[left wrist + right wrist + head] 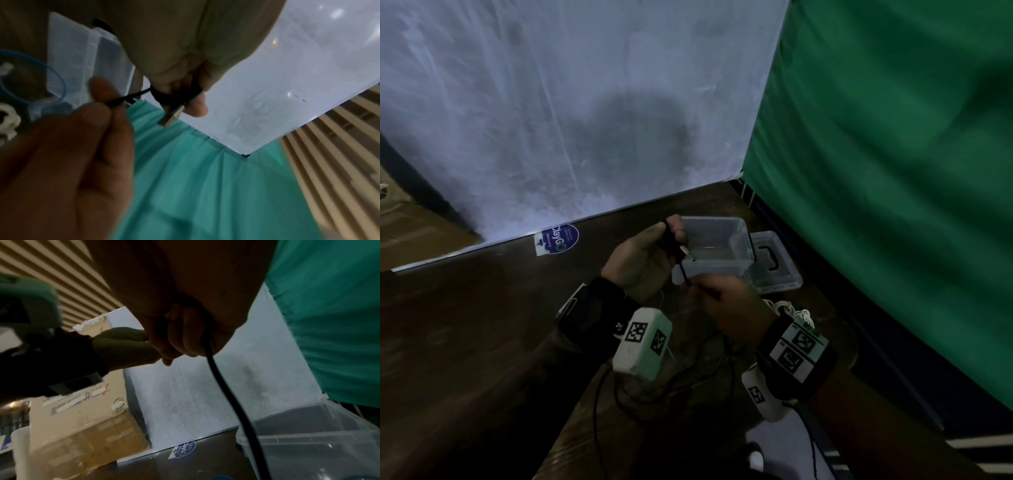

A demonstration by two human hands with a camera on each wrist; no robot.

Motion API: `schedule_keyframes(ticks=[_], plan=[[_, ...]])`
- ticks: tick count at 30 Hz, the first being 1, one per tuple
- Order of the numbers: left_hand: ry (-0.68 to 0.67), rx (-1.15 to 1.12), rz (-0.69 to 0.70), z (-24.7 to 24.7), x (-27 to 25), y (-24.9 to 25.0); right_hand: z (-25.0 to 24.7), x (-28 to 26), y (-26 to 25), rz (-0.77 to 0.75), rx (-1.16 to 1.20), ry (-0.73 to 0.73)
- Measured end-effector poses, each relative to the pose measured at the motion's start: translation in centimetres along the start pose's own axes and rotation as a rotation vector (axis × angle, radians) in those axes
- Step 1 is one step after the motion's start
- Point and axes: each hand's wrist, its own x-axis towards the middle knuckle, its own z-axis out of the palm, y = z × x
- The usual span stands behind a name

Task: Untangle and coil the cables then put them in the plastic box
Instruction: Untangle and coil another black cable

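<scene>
Here the left hand [643,255] is curled around a few loops of thin black cable [174,95], thumb and fingers closed on the bundle, with the cable's silver plug [171,117] sticking out below the fingertips. The right hand [726,305] pinches the same cable between thumb and forefinger just below the left, and the strand runs taut between the two hands; in the right wrist view more of it hangs down from the closed fist. Both hands are raised above the dark wooden table [482,325], left palm turned inward, right knuckles up, and each wrist carries a strapped camera block with black-and-white square markers. The clear plastic box [722,246] stands open on the table just behind the hands, its lid [777,267] lying beside it. More black cable lies in loose tangles on the table under the wrists. A round blue sticker [560,238] near the white backdrop reads "ClayGO".
</scene>
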Motion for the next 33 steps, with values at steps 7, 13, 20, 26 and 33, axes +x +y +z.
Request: schedule_keyframes(ticks=[7, 13, 20, 26, 33], plan=[[0.206, 0.506, 0.117, 0.0, -0.1, -1.2, -2.0, -1.1, -3.1, -0.074, 0.038, -0.056], [0.018, 0.676, -0.03, 2.4, -1.8, -0.9, -4.7, 0.4, -3.2, -0.133, 0.112, 0.168], [-0.104, 0.304, -0.194, 2.9, -2.0, -0.1, -4.7, 1.9, -0.4, -0.045, 0.322, 0.284], [-0.165, -0.116, -0.136, 1.7, -1.0, -0.2, -1.1, 0.4, 1.5, 0.033, 0.21, 0.057], [0.171, 0.063, 0.047, -0.1, 0.2, -1.7, -0.8, -1.3, -1.0, -0.123, -0.079, -0.043]])
